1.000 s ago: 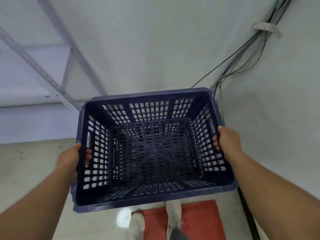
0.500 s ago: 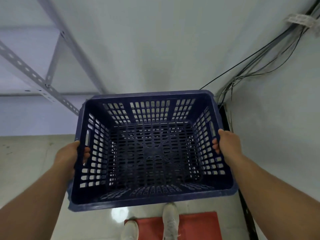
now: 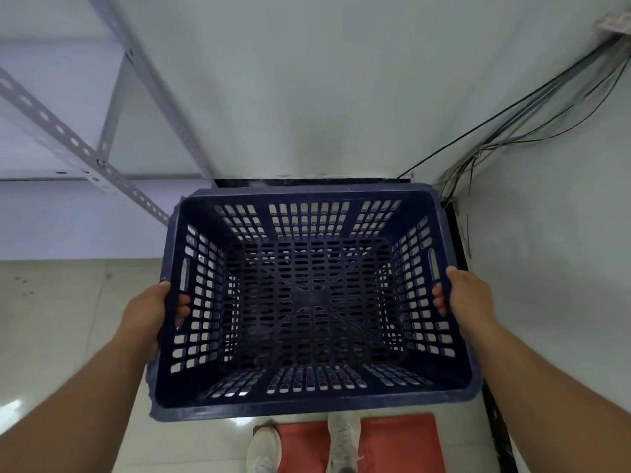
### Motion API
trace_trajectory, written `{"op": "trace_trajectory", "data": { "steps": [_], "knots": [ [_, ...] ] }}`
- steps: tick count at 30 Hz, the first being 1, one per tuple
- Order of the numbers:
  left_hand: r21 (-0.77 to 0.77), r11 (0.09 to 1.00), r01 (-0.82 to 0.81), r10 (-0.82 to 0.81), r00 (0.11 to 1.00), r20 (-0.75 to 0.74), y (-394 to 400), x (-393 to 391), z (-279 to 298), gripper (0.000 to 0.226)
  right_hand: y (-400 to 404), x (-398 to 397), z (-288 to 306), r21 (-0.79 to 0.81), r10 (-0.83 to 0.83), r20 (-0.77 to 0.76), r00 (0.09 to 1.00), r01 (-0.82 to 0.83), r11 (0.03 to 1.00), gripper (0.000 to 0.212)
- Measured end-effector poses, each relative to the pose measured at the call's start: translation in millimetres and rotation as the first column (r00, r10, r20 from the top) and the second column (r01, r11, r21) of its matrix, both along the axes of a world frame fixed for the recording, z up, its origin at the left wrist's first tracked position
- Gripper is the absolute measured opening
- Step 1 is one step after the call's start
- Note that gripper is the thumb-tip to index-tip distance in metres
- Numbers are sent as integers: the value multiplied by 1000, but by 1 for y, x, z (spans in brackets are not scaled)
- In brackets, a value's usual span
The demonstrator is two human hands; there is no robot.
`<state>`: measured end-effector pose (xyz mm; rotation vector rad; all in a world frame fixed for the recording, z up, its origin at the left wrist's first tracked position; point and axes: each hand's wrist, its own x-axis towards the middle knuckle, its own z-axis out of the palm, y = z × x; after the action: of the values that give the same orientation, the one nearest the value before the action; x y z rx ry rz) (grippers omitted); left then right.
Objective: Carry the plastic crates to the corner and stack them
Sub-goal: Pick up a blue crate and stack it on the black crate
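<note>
A dark blue plastic crate [image 3: 314, 401] with slotted walls and an empty slotted floor fills the middle of the head view, open side up, held off the floor. My left hand [image 3: 150, 312] grips its left rim, fingers curled over the edge into the crate. My right hand [image 3: 467, 295] grips the right rim the same way. The crate hangs in front of the room corner, where the back wall meets the right wall. No second crate is visible.
A grey metal shelf frame [image 3: 82, 148] with perforated posts stands at the left against the wall. Black cables [image 3: 512, 131] run down the right wall into the corner. A red mat [image 3: 392, 442] lies under my white shoes [image 3: 343, 438]. Pale tiled floor [image 3: 51, 319] spreads left.
I have come closer to the corner: the wall's black skirting now shows just beyond the crate's far rim. Both hands keep the same hold on the rims.
</note>
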<state>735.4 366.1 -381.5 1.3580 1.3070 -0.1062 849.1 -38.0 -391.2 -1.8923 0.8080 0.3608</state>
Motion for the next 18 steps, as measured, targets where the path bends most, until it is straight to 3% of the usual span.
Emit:
{"op": "trace_trajectory", "data": {
  "steps": [18],
  "knots": [
    [32, 999, -11, 11, 1000, 0, 7, -13, -13, 30, 1, -15, -4, 8, 0, 6, 1000, 0, 1000, 28]
  ]
}}
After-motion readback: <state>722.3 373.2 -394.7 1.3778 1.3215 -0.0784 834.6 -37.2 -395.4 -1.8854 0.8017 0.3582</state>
